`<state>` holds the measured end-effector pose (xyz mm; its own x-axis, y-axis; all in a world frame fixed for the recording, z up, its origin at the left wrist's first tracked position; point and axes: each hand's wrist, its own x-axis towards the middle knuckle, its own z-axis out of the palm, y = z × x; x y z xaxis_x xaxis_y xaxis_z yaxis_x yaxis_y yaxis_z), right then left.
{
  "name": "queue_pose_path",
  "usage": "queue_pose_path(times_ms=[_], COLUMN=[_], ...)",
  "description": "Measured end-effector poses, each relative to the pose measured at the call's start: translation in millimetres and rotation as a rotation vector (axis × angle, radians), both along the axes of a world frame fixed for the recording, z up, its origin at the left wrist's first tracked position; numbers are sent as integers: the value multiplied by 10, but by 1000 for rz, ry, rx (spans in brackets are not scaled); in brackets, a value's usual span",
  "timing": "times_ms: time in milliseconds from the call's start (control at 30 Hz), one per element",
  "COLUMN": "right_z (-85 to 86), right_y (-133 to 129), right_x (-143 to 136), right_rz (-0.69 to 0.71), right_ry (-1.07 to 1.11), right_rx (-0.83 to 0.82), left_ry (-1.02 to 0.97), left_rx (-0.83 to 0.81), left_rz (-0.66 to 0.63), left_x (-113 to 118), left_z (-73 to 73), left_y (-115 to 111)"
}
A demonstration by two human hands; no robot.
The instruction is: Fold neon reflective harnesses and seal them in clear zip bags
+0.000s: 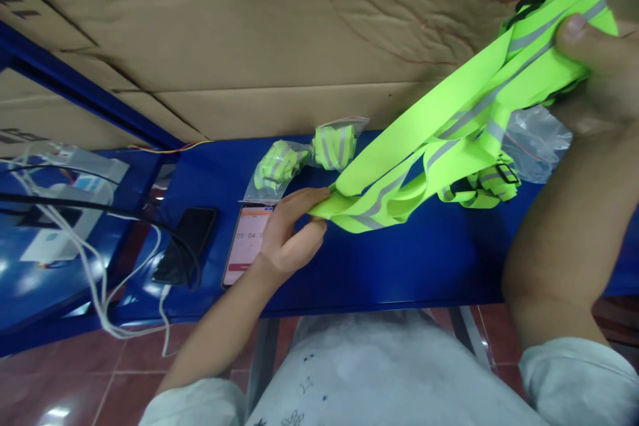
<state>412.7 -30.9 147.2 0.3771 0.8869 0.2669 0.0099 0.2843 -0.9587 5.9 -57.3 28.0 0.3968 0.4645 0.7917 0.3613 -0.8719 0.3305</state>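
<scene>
1. Two bagged bundles (281,165) of folded strap lie near the centre of the frame on a glossy blue table (399,273); at right centre we see a loose bundle (492,181) and a clear plastic bag (536,140).
2. Left of centre, our left hand (294,229) partly covers a lit phone (237,246); farther left we have a dark phone (182,246) and white cables (100,273).
3. With that hand we pinch the lower end of the yellow-green straps (449,113) between thumb and fingers.
4. Our right hand (596,76), at upper right, is closed on the gathered other end, thumb flat on top; we cannot see all its fingers.
5. Between our hands the straps run diagonally from centre to upper right: flat, grey-striped bands with loose loops and black fittings.
6. Creased brown cardboard (239,33) fills the top.
</scene>
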Motion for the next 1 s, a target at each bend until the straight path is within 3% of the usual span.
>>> queue_pose_path(times_ms=[100,300,400,600,767,900,1000], right_z=[-16,-86,-93,-73,-85,-109,-130], right_y=[23,68,64,65,67,81,96], right_x=[-86,-107,-84,-40,-12,18,36], right_rz=[29,65,57,73,57,32,27], right_ry=[0,-81,-107,-107,-73,-62,-82], right_rx=[-2,-75,-78,-102,-60,-81,-102], left_ry=[-42,283,419,434,546,359,76], left_rx=[135,200,192,21,135,214,102], left_rz=[-103,-233,-230,-228,-218,-196,-83], left_x=[176,329,355,395,356,300,258], left_z=[6,2,8,-61,-65,-9,8], left_y=[4,-40,-99,-122,-84,-93,-98])
